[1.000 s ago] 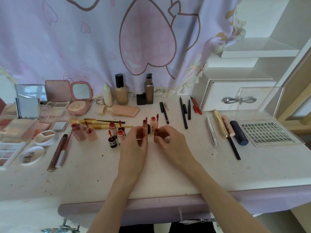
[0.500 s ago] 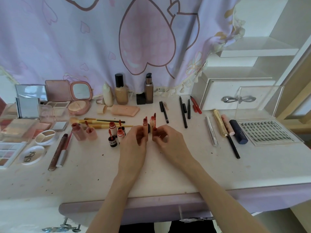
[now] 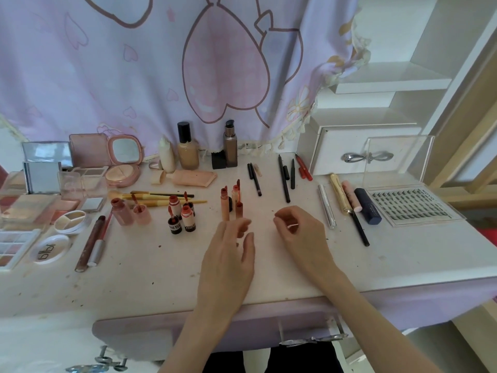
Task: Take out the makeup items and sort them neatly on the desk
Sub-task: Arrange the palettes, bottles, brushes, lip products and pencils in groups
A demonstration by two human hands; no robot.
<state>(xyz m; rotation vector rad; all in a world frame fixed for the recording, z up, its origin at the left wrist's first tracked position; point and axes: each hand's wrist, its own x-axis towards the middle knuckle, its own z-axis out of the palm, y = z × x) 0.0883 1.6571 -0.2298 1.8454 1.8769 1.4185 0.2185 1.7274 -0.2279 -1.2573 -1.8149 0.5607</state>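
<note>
On worktop point(image 3: 403, 265), just beyond both hands: upright lip gloss tubes point(image 3: 230, 203). Left hand point(image 3: 228, 254) loose, right hand point(image 3: 298, 232) loosely curled, both empty.

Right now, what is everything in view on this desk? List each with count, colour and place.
desk: one, white top, lilac front.
palettes and compacts: several, pink and clear, far left.
foundation bottles: two upright, beige and brown, back centre.
squeeze tube: one, peach, lying in front of the bottles.
makeup brushes: a few, yellow handles, lying left of centre.
lip glosses: a standing cluster, red and peach, centre, uncapped.
pencils: several, black and red, lying right of centre.
mascara tubes: several, gold, silver, pink, navy, right.
lash tray: one, clear, far right.
curtain: one, lilac with pink hearts, behind.
left hand: open, just in front of the glosses.
right hand: fingers loosely curled, nothing in its grip.
</note>
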